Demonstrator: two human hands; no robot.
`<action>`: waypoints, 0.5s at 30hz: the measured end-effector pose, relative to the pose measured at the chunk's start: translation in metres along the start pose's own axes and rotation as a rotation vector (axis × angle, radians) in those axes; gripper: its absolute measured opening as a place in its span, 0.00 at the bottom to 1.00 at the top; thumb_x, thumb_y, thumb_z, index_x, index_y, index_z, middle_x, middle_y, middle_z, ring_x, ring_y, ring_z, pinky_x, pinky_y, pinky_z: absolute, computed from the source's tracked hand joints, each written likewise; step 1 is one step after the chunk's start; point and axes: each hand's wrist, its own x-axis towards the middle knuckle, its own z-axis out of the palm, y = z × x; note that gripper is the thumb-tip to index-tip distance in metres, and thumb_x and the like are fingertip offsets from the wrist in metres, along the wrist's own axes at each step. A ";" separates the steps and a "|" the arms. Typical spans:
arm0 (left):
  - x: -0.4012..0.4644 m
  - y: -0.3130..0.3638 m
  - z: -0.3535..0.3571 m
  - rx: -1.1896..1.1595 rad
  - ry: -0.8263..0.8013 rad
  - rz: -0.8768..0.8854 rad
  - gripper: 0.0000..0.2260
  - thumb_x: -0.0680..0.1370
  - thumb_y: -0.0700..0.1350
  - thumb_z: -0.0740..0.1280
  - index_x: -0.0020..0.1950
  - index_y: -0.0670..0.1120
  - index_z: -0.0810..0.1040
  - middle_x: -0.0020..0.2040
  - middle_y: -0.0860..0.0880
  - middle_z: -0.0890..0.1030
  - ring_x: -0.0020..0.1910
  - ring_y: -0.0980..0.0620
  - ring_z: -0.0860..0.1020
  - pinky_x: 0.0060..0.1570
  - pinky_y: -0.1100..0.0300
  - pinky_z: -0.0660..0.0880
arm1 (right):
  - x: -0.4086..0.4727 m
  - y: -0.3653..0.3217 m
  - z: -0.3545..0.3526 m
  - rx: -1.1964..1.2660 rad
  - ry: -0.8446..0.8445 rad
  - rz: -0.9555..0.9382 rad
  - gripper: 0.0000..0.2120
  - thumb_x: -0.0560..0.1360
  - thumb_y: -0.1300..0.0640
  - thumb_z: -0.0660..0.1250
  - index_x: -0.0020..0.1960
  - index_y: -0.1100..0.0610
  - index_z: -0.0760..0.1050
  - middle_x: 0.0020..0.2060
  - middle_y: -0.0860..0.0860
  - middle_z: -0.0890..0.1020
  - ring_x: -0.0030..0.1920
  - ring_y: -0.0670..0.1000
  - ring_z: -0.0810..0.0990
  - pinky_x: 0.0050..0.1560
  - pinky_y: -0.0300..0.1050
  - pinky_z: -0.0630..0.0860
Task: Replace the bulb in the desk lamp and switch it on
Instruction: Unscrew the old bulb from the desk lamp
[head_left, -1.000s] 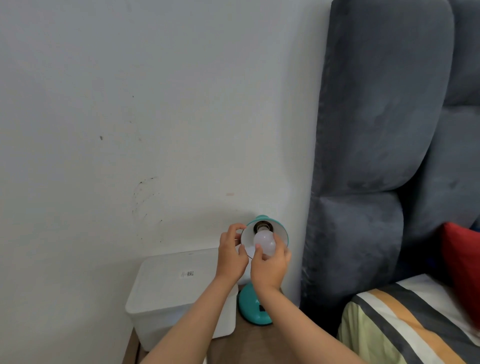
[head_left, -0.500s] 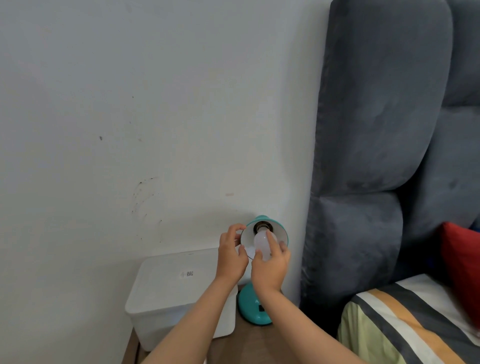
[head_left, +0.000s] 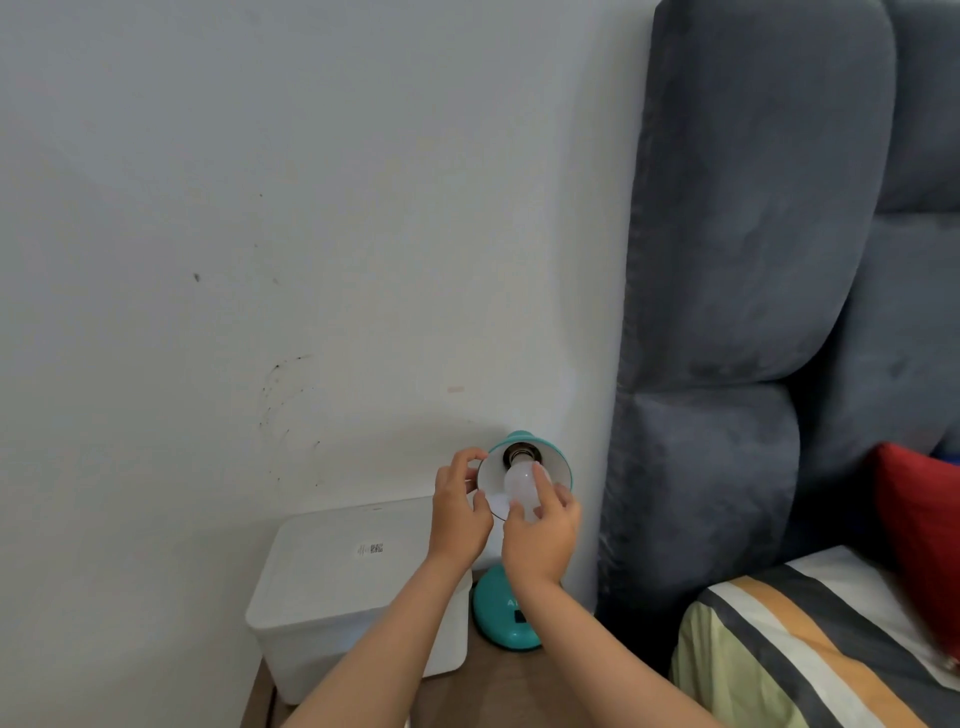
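Scuffed white wall (head_left: 260, 208), grey padded headboard (head_left: 753, 260)

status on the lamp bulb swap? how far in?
Done: a bulb sits at the socket inside the teal lamp shade. In hand: the left hand steadies the shade's rim while the right hand grips the bulb, apparently turning it; whether it is fully seated cannot be told. Left: switching on. The bulb is unlit, and the lamp base is untouched.
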 end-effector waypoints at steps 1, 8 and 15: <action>0.000 0.000 0.001 0.003 0.000 0.003 0.27 0.72 0.29 0.58 0.52 0.63 0.67 0.54 0.47 0.72 0.51 0.59 0.75 0.54 0.61 0.74 | -0.001 0.001 0.000 -0.016 0.001 -0.014 0.26 0.73 0.62 0.68 0.69 0.51 0.67 0.65 0.55 0.69 0.61 0.56 0.74 0.59 0.47 0.75; -0.001 0.003 0.001 -0.004 0.005 -0.003 0.28 0.72 0.29 0.59 0.50 0.66 0.66 0.54 0.47 0.72 0.49 0.58 0.76 0.52 0.61 0.74 | -0.001 -0.006 0.002 0.070 0.026 0.057 0.27 0.74 0.56 0.67 0.71 0.58 0.63 0.64 0.58 0.73 0.59 0.56 0.76 0.52 0.38 0.70; -0.001 0.002 0.001 0.006 0.001 0.005 0.29 0.72 0.29 0.59 0.50 0.67 0.65 0.54 0.48 0.72 0.51 0.57 0.76 0.53 0.63 0.73 | -0.004 -0.003 0.002 -0.003 0.019 -0.027 0.29 0.72 0.62 0.69 0.70 0.51 0.64 0.66 0.56 0.68 0.61 0.57 0.74 0.58 0.49 0.76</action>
